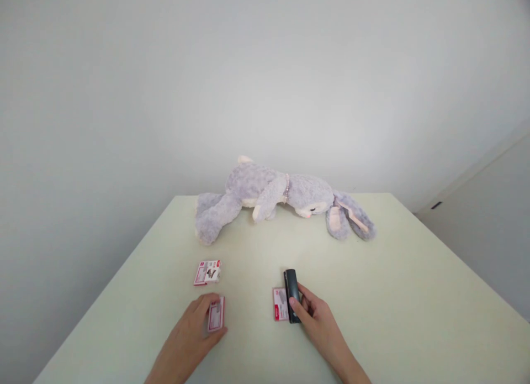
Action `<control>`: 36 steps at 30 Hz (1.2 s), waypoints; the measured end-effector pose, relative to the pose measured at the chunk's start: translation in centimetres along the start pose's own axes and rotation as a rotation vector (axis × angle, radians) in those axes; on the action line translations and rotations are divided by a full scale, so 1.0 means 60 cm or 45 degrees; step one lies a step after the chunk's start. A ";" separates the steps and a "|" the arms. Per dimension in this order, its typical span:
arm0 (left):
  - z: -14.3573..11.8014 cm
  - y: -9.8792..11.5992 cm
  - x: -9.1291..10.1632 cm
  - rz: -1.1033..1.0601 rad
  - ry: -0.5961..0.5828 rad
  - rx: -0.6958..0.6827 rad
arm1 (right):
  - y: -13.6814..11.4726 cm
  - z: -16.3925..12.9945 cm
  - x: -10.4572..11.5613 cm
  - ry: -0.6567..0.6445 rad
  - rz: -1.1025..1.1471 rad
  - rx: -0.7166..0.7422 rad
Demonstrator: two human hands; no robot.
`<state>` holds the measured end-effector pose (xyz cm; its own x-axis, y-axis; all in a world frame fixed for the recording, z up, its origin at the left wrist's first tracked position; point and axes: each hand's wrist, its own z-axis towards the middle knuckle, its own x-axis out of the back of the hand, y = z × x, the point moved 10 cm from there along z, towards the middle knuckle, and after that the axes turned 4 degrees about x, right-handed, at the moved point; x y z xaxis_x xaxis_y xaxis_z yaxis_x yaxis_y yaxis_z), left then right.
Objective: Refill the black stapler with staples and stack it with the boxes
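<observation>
My left hand (191, 327) has its fingers at the far end and its thumb at the near end of a small red-and-white staple box (216, 314) on the table. Just beyond it lies a second red-and-white box (207, 273) with a dark picture printed on it. My right hand (313, 313) is closed round a black stapler (292, 294), thumb on its top. Beside the stapler, partly covered by it, is another red-and-white staple box (280, 305). The undersides of the stapler and boxes are hidden.
A grey-purple plush rabbit (265, 188) lies on its side along the back of the pale table (372, 268), its ears toward the right. Behind the table rises a plain wall (265, 85). The table's side edges slope away to left and right.
</observation>
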<state>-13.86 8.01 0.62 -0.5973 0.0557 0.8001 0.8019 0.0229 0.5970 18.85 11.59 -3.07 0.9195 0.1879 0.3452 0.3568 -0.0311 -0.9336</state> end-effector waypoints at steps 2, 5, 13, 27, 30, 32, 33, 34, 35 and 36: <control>0.010 0.027 -0.018 -0.081 -0.072 0.050 | -0.002 0.001 -0.002 -0.011 0.001 0.000; 0.030 0.116 -0.051 -0.171 -0.130 -0.045 | -0.006 0.003 -0.002 -0.014 0.008 0.014; 0.066 0.269 -0.132 -0.081 -0.182 -0.376 | -0.012 0.003 -0.002 0.006 0.047 0.045; 0.064 0.257 -0.157 -0.078 -0.103 -0.339 | -0.024 0.000 0.000 -0.021 0.049 0.063; 0.073 0.213 -0.074 -0.029 0.171 -0.275 | -0.022 0.000 0.001 -0.006 0.030 0.056; 0.093 0.133 0.011 0.053 0.416 -0.039 | -0.017 0.001 0.001 0.003 0.013 0.046; 0.105 0.091 0.046 0.068 0.456 0.046 | -0.014 0.002 0.000 0.003 0.008 0.041; 0.117 0.052 0.076 0.075 0.459 0.095 | -0.012 0.002 0.000 0.004 0.003 0.037; 0.129 0.018 0.098 0.078 0.421 0.118 | -0.009 0.002 0.000 0.004 -0.002 0.033; 0.138 -0.012 0.112 0.079 0.355 0.126 | -0.008 0.003 0.000 0.004 -0.008 0.030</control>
<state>-18.31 16.66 5.10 -0.5171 -0.2159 0.8282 0.8265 0.1257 0.5488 18.65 11.76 -2.64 0.9180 0.1846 0.3511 0.3584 -0.0066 -0.9335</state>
